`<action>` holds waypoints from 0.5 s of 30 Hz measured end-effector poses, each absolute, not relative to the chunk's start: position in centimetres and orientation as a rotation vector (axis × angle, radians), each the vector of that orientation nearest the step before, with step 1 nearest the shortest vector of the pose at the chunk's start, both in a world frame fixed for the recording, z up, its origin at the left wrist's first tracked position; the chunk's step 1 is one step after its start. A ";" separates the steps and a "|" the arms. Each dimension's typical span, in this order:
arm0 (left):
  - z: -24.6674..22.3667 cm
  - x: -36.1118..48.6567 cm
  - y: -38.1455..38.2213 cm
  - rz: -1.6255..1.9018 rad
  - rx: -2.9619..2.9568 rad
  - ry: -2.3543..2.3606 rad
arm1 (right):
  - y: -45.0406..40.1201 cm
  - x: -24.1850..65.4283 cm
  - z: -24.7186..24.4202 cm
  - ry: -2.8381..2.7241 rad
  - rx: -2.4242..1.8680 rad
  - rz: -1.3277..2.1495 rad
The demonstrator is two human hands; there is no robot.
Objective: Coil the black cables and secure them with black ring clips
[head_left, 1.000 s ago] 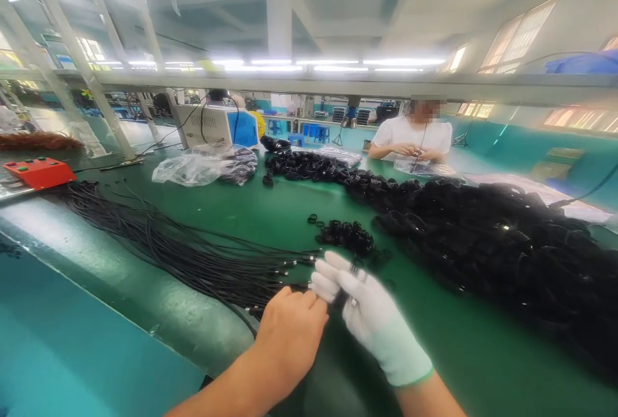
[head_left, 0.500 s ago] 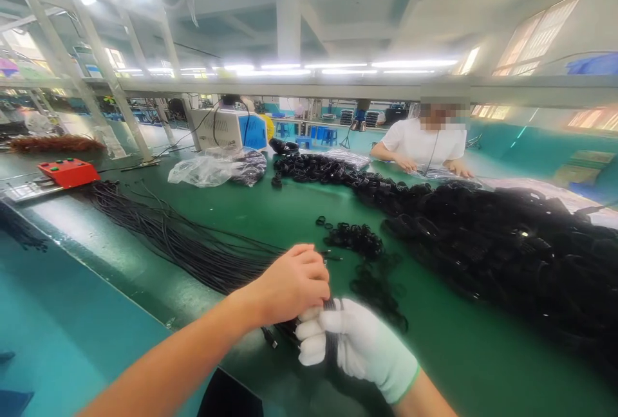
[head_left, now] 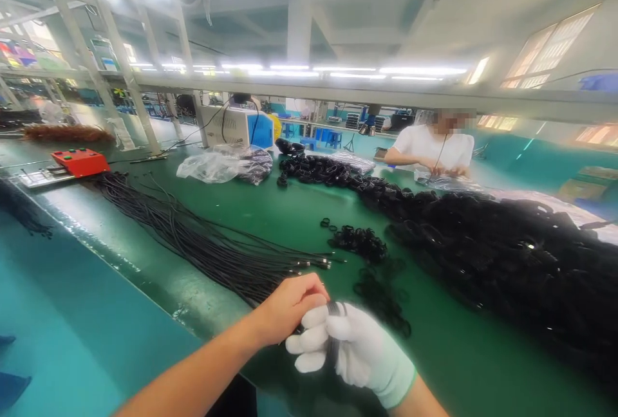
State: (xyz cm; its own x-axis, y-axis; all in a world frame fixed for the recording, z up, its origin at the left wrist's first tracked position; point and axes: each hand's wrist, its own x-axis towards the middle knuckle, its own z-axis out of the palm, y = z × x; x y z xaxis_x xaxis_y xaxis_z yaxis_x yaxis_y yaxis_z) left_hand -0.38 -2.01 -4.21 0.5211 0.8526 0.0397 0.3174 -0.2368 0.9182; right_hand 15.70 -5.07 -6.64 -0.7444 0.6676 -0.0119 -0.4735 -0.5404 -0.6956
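Note:
My right hand (head_left: 355,346), in a white glove, is closed around a coiled black cable (head_left: 333,346). Bare and curled, my left hand (head_left: 290,307) meets the gloved fingers at the coil's left side; its fingertips are hidden, so what it pinches cannot be made out. Beyond and left of the hands, a long bundle of black cables (head_left: 193,237) lies across the green table (head_left: 261,211), its metal plug ends near my left hand. Small black rings (head_left: 360,242) sit in a little heap past my right hand.
A large pile of black coils (head_left: 492,250) covers the right side. On the left are a red box (head_left: 81,162) with buttons and a clear plastic bag (head_left: 212,165). Behind the bag stands a white-blue machine (head_left: 236,126). Across the table sits a person (head_left: 432,150) in white.
My left hand has moved down and closer to my gloved fingers, uncovering the cable plugs behind it. The view has shifted slightly. The person's hands opposite have come closer together.

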 end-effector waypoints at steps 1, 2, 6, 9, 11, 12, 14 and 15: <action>-4.3 -0.3 -2.3 0.734 1.778 0.980 | -5.1 15.7 -6.3 -0.933 -0.390 2.226; -4.4 -0.3 -2.6 0.751 1.740 0.967 | -5.1 15.8 -6.0 -0.947 -0.408 2.199; -4.7 -0.3 -3.3 0.746 1.553 0.844 | -5.2 16.1 -4.3 -1.115 -0.427 2.177; -4.5 -0.1 -3.9 0.817 1.586 0.814 | -5.3 16.3 -3.3 -1.217 -0.413 2.185; -4.1 0.0 -4.4 0.834 1.653 0.833 | -5.4 16.3 -3.0 -1.254 -0.415 2.217; -3.9 0.0 -4.6 0.829 1.685 0.845 | -5.4 16.3 -3.0 -1.258 -0.434 2.228; -3.7 0.1 -4.9 0.829 1.726 0.860 | -5.4 16.3 -2.9 -1.264 -0.515 2.215; -3.7 0.1 -5.0 0.842 1.728 0.857 | -5.4 16.2 -2.9 -1.280 -0.571 2.191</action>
State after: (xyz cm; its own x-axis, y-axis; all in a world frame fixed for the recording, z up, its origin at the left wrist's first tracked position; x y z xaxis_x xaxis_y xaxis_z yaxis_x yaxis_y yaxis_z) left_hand 0.14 -5.00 -3.71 0.5086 0.8487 0.1451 0.1603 -0.2589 0.9525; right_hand 16.24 -5.42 -2.86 -0.7680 0.6341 -0.0900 -0.2332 -0.4077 -0.8828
